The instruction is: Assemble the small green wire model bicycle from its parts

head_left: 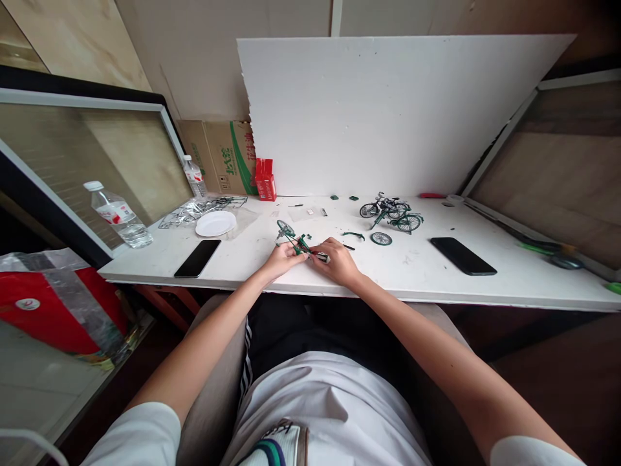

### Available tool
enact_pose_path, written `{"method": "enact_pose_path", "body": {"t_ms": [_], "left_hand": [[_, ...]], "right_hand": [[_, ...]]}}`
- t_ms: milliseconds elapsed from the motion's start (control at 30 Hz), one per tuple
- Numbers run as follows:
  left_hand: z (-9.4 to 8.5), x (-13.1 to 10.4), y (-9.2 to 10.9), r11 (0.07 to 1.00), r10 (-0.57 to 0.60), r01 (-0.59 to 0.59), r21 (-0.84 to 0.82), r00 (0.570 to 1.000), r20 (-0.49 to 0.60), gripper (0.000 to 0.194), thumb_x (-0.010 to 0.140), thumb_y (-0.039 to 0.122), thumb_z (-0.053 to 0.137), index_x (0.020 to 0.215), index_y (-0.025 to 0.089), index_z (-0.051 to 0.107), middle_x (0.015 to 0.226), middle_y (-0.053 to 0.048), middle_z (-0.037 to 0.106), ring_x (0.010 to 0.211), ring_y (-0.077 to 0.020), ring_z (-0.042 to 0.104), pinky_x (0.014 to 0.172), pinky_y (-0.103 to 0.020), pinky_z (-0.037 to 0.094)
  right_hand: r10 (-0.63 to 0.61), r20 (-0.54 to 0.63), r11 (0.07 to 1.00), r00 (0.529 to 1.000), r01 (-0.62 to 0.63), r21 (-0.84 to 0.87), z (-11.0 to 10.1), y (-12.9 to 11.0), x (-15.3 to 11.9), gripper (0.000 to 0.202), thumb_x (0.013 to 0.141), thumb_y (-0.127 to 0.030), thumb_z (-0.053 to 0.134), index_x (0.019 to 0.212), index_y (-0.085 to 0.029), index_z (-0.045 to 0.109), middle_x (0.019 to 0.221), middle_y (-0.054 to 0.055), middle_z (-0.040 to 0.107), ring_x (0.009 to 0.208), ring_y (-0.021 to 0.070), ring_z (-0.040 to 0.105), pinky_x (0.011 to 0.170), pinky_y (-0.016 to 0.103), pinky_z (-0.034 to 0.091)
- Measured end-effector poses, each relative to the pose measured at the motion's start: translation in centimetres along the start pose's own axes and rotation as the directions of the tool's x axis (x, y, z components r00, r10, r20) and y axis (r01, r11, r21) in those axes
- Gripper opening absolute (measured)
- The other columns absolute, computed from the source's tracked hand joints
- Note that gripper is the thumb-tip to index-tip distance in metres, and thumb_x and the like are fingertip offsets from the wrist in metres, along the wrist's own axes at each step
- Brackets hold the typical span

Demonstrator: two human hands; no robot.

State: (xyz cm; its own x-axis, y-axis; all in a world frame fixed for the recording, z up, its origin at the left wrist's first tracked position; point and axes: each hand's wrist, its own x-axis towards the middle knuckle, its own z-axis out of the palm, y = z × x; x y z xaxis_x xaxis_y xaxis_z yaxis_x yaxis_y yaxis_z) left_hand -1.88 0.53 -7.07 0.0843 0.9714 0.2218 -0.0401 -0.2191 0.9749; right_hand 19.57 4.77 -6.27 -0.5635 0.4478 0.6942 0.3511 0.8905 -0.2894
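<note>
A partly built green model bicycle (301, 243), with one wheel at its left end, is held low over the table's front part. My left hand (282, 260) has its fingers closed on the frame's lower side. From the right, my right hand (336, 260) pinches the other end of the frame, near a small silvery piece whose details are too small to tell. Just right of my hands lie a loose green wheel (381, 239), a curved green part (354, 235) and a thin black piece (348, 247). Behind them stand assembled model bicycles (407, 222).
On the white table (388, 278), a phone (198, 259) and white plate (216, 224) lie left, with part frames (204, 208) behind. Another phone (463, 255) lies right. A water bottle (119, 215) stands far left, a red box (266, 180) at the back.
</note>
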Motion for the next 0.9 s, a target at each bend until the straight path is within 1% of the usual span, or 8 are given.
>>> {"method": "enact_pose_path", "body": {"t_ms": [200,367,467,533,633,700,767,900], "left_hand": [[0.0,0.11,-0.19,0.999,0.038,-0.036,0.035,0.999,-0.038,0.084,0.075,0.04,0.092,0.149,0.014,0.062,0.138,-0.016,0.072,0.127,-0.0292,0.067,0.116,-0.046,0.048],[-0.21,0.14,-0.04,0.997,0.046,-0.047,0.058,0.999,0.009,0.084,0.079,0.038,0.088,0.153,0.012,0.058,0.138,-0.018,0.072,0.114,-0.0253,0.071,0.111,-0.044,0.052],[-0.22,0.19,0.06,0.997,0.058,-0.059,0.048,0.998,0.013,0.079,0.079,0.036,0.088,0.15,0.012,0.061,0.134,-0.017,0.074,0.108,-0.0238,0.072,0.108,-0.043,0.054],[-0.22,0.21,0.06,0.997,0.068,-0.068,0.024,0.998,0.001,0.075,0.079,0.035,0.088,0.146,0.012,0.064,0.132,-0.017,0.074,0.109,-0.024,0.072,0.107,-0.041,0.054],[-0.2,0.21,0.06,0.998,0.059,-0.059,-0.004,0.998,0.009,0.07,0.078,0.032,0.088,0.142,0.013,0.067,0.125,-0.016,0.077,0.105,-0.0243,0.073,0.103,-0.042,0.057],[-0.17,0.2,0.09,0.999,0.047,-0.048,0.011,0.999,0.015,0.064,0.077,0.028,0.088,0.137,0.013,0.07,0.12,-0.015,0.078,0.103,-0.0243,0.073,0.102,-0.042,0.058],[-0.1,0.21,0.15,0.998,0.039,-0.04,0.041,0.999,0.009,0.056,0.077,0.024,0.086,0.13,0.013,0.072,0.117,-0.014,0.079,0.101,-0.0242,0.073,0.1,-0.042,0.059],[0.02,0.27,0.16,0.995,0.05,-0.05,0.09,0.999,-0.003,0.045,0.08,0.02,0.081,0.123,0.012,0.074,0.116,-0.014,0.078,0.1,-0.0233,0.073,0.099,-0.041,0.059]], "right_hand": [[0.025,-0.001,0.999,1.0,-0.025,0.046,0.04,0.17,-0.11,0.015,0.097,-0.026,0.073,0.111,-0.022,0.079,0.098,0.007,0.081,0.096,0.0277,0.07,0.084,0.042,0.058],[0.031,0.002,0.997,1.0,-0.031,0.072,-0.1,-0.02,-0.05,0.015,0.098,-0.032,0.074,0.111,-0.024,0.077,0.098,0.008,0.081,0.098,0.0286,0.069,0.086,0.044,0.058],[0.062,0.001,0.993,0.998,-0.062,0.097,-0.37,-0.26,0.02,0.025,0.098,-0.043,0.074,0.115,-0.024,0.075,0.1,0.009,0.079,0.101,0.0299,0.068,0.086,0.045,0.058],[0.124,-0.006,0.985,0.992,-0.122,0.124,-0.5,-0.35,0.08,0.031,0.102,-0.048,0.067,0.119,-0.023,0.072,0.102,0.01,0.077,0.103,0.0294,0.068,0.087,0.045,0.057],[0.228,-0.017,0.962,0.974,-0.223,0.161,-0.52,-0.24,0.16,0.035,0.107,-0.05,0.056,0.126,-0.024,0.069,0.103,0.01,0.075,0.106,0.0283,0.067,0.087,0.043,0.057],[0.283,-0.003,0.936,0.959,-0.276,0.217,-0.5,-0.07,0.22,0.039,0.106,-0.053,0.057,0.13,-0.024,0.068,0.105,0.01,0.075,0.105,0.0276,0.068,0.084,0.041,0.057],[0.317,0.021,0.906,0.948,-0.31,0.29,-0.54,0.07,0.27,0.041,0.103,-0.056,0.061,0.126,-0.024,0.07,0.106,0.009,0.075,0.102,0.0264,0.068,0.081,0.04,0.057],[0.313,0.042,0.874,0.949,-0.304,0.379,-0.66,0.24,0.33,0.037,0.097,-0.059,0.067,0.104,-0.024,0.075,0.105,0.008,0.076,0.1,0.0252,0.068,0.083,0.039,0.056]]}}
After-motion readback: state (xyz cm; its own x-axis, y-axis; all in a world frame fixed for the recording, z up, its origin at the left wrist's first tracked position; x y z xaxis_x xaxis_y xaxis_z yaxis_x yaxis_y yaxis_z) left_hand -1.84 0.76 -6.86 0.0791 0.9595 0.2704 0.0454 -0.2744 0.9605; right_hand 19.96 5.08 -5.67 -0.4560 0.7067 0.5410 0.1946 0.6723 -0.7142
